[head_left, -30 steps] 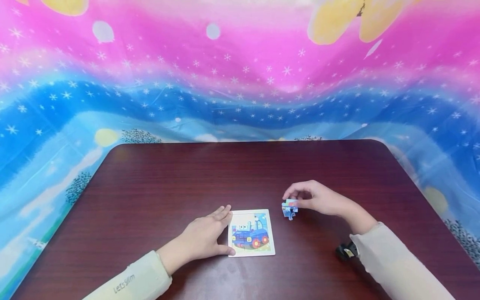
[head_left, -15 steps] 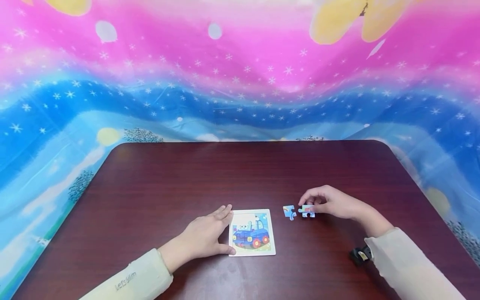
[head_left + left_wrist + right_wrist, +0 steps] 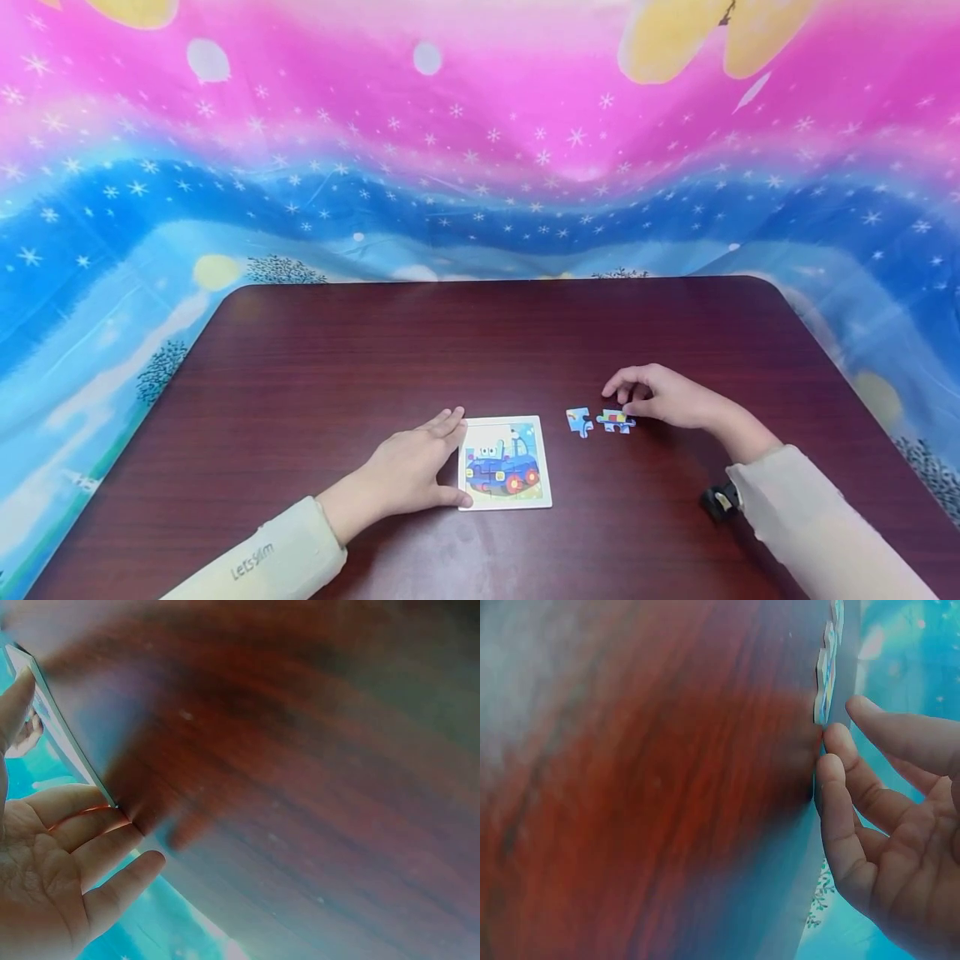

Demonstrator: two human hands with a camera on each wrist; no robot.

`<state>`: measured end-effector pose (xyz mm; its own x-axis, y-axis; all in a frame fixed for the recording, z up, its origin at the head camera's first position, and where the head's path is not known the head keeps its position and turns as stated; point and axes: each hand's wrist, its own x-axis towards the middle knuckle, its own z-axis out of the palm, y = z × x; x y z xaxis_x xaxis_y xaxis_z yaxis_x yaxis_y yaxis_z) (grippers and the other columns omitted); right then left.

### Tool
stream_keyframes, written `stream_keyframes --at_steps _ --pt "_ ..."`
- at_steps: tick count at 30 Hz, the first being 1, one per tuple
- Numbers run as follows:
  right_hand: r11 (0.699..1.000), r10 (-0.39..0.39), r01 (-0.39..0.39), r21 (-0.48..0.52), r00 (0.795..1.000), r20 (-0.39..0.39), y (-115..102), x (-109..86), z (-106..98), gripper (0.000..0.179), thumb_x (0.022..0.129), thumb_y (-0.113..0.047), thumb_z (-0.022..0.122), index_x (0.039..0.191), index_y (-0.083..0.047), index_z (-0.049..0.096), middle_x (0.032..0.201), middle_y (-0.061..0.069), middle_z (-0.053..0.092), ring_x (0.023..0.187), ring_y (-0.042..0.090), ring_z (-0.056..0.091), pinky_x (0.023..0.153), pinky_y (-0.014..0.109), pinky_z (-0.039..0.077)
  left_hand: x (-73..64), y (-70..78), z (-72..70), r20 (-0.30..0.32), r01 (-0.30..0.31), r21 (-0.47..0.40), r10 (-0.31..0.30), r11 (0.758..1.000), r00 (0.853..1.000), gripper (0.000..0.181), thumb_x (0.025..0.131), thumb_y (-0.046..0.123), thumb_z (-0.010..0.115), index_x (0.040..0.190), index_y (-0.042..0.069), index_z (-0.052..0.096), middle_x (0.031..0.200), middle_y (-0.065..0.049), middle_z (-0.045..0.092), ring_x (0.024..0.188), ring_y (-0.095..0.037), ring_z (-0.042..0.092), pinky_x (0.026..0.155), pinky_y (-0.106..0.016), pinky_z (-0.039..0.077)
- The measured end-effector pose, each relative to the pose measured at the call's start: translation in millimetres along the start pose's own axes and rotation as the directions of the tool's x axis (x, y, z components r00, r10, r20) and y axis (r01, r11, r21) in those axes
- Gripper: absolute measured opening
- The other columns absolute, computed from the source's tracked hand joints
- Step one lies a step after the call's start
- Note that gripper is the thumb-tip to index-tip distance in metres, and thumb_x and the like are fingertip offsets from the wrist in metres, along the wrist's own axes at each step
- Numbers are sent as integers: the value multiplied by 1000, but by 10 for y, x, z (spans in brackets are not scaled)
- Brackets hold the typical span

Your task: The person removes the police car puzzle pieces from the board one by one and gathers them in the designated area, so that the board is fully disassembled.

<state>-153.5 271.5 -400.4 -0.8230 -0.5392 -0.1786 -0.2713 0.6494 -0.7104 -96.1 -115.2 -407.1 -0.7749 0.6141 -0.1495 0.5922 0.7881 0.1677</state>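
Observation:
A white-framed jigsaw puzzle tray [image 3: 510, 504] with a blue car picture lies flat on the table. My left hand [image 3: 408, 471] rests at its left side, thumb at the near corner and straight fingers at the far corner. The left wrist view shows the tray's edge [image 3: 71, 742] against thumb and fingers. To the right of the tray are loose puzzle pieces: a light blue one [image 3: 577, 422], and just beside it colourful ones [image 3: 617, 420] that overlap in this view. My right hand [image 3: 671, 402] hovers with loosely bent fingers right at these, its thumb tip near their edge.
A dark reddish-brown table [image 3: 360, 350] spreads around both hands. Behind it hangs a pink and blue patterned cloth [image 3: 480, 167]. A black device [image 3: 720, 502] sits at the right wrist, below the cuff.
My right hand moved right with puzzle pieces, leaving the light blue one on the table, then let the others go beside it. The left hand and tray stayed in place.

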Motion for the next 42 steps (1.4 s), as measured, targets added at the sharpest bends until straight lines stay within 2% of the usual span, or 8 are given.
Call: stream_keyframes --at_steps 5,11,21,29,36,42 --pt "1000 -10 9 -21 999 -42 -8 0 -11 24 92 -1 64 115 -5 66 98 8 65 76 10 56 65 23 48 1 -2 3 0 0 2 0 1000 1000 99 76 66 73 145 0 48 157 -14 41 145 -25 41 107 -42 48" --pt "997 -69 68 -23 997 -35 -153 66 52 24 93 -6 67 116 -3 66 101 11 66 81 9 61 70 25 52 -3 -4 8 0 1 4 -1 1000 1000 99 76 66 74 145 0 48 157 -14 41 145 -25 42 107 -43 48" --pt "983 -170 172 -61 985 26 -493 362 287 22 92 -5 68 113 -5 68 101 9 66 86 12 61 78 29 56 -16 0 8 3 5 -2 -5 1000 1000 99 76 65 74 145 0 48 157 -14 41 145 -25 41 108 -42 47" --pt "978 -172 181 -105 981 88 -765 584 461 22 90 -5 70 112 -10 70 100 4 65 89 15 59 78 27 54 -12 5 0 3 4 -7 -4 1000 1000 98 76 65 74 145 0 48 157 -14 41 145 -25 41 106 -43 49" --pt "968 -207 225 -107 966 154 -847 698 590 23 88 -3 71 109 -14 72 103 1 64 89 14 58 82 32 54 -7 7 -26 -15 3 1 -3 1000 1000 97 75 62 76 143 -1 50 155 -14 44 143 -26 44 105 -43 50" --pt "965 -187 216 -147 965 186 -871 696 663 20 87 -3 72 101 -19 75 102 0 61 88 17 53 79 31 50 -24 17 -35 -12 -13 4 13 1000 1000 96 77 61 76 143 -3 49 155 -16 44 143 -26 44 104 -44 50"
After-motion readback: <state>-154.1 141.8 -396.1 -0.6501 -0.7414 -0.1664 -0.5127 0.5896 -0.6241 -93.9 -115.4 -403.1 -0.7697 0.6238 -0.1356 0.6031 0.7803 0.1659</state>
